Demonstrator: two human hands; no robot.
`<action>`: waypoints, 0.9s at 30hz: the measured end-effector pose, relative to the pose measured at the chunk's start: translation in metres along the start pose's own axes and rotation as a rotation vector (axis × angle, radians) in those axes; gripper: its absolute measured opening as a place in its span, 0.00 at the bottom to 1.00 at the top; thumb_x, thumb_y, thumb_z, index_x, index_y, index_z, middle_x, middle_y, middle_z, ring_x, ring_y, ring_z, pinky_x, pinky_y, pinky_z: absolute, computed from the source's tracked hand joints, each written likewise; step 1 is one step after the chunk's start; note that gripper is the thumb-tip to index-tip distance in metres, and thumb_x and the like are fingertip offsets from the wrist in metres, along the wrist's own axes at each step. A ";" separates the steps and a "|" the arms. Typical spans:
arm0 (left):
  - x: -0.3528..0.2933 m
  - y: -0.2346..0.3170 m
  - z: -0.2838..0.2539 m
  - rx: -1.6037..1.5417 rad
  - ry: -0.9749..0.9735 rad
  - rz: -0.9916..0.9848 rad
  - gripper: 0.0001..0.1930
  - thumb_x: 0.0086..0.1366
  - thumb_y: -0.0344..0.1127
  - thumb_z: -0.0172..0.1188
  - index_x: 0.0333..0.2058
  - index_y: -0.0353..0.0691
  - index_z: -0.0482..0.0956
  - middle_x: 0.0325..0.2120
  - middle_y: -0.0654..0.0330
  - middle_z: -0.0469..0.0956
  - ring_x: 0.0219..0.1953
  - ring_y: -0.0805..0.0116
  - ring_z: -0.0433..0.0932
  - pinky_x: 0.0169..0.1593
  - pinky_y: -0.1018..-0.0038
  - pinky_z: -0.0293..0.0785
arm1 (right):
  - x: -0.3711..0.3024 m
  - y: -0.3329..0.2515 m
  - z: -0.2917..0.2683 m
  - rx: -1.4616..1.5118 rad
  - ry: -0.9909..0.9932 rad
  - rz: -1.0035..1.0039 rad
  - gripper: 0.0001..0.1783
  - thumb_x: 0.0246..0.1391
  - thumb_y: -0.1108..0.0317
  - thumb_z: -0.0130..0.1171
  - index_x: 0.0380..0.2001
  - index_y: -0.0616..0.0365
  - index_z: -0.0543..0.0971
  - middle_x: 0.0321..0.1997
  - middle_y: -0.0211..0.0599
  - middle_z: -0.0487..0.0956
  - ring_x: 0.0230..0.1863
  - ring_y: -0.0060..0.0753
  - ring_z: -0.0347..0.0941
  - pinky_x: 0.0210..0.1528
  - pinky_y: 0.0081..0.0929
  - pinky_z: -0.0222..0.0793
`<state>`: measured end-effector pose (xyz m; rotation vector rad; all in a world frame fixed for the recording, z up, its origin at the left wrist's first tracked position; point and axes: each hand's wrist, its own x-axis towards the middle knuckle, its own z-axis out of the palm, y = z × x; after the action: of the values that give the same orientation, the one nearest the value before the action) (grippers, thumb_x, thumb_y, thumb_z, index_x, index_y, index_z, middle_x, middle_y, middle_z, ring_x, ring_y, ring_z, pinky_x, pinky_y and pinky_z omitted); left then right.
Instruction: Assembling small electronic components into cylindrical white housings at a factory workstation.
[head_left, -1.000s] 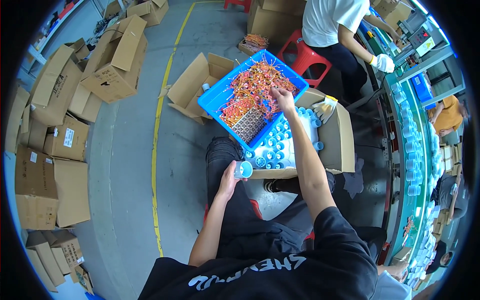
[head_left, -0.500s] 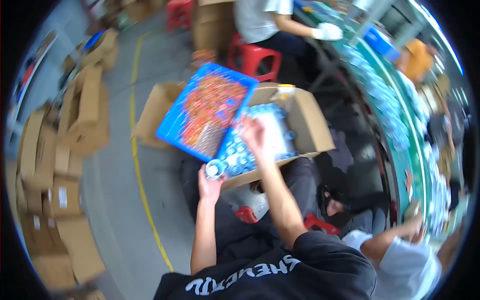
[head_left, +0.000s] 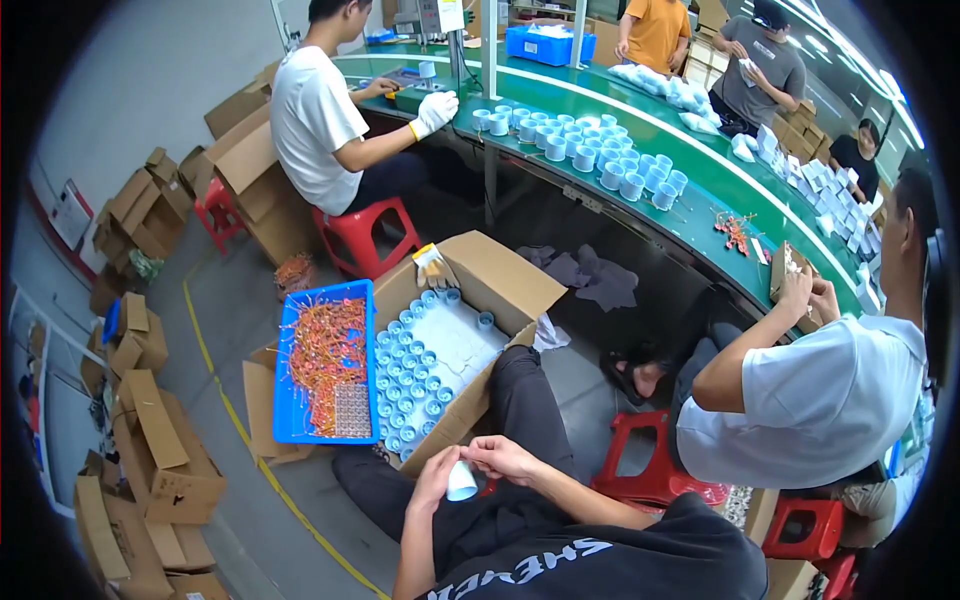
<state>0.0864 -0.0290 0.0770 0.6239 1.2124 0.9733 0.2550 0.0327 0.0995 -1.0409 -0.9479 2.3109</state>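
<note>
A light-blue plastic cup (head_left: 461, 483) is gripped in my left hand (head_left: 433, 480), low over my lap. At the cup's upper end, the fingers of my right hand (head_left: 505, 458) pinch together against it; whatever lies between them is too small to make out. Beyond my knees an open cardboard carton (head_left: 505, 283) holds rows of similar light-blue cups (head_left: 403, 372) and a white sheet. On its left side rests a blue tray (head_left: 284, 392) heaped with orange-red wired parts (head_left: 325, 345), with a block of small gridded pieces (head_left: 352, 410) in one corner.
A white-and-yellow glove (head_left: 432, 268) hangs on the carton's far edge. Behind runs a green conveyor table (head_left: 700, 238) bearing many cups. One co-worker (head_left: 318, 125) sits far left, another (head_left: 800, 400) close on my right. Red stools (head_left: 372, 238) and cardboard boxes (head_left: 165, 450) stand around.
My right hand has come back from over the carton to the cup in my left hand. The cup has been lowered toward my lap and tilted. The view has swung toward the conveyor.
</note>
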 end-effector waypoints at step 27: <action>-0.013 0.091 -0.003 -0.168 0.289 0.541 0.11 0.68 0.34 0.49 0.35 0.33 0.78 0.31 0.57 0.79 0.35 0.69 0.77 0.42 0.75 0.71 | 0.007 -0.083 0.015 -0.020 -0.363 -0.440 0.11 0.55 0.75 0.60 0.42 0.60 0.76 0.40 0.33 0.79 0.44 0.25 0.75 0.51 0.25 0.70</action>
<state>0.0576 0.0031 0.1587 0.7096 1.2182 1.6484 0.2476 0.0867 0.1649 -0.3647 -1.1982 2.1443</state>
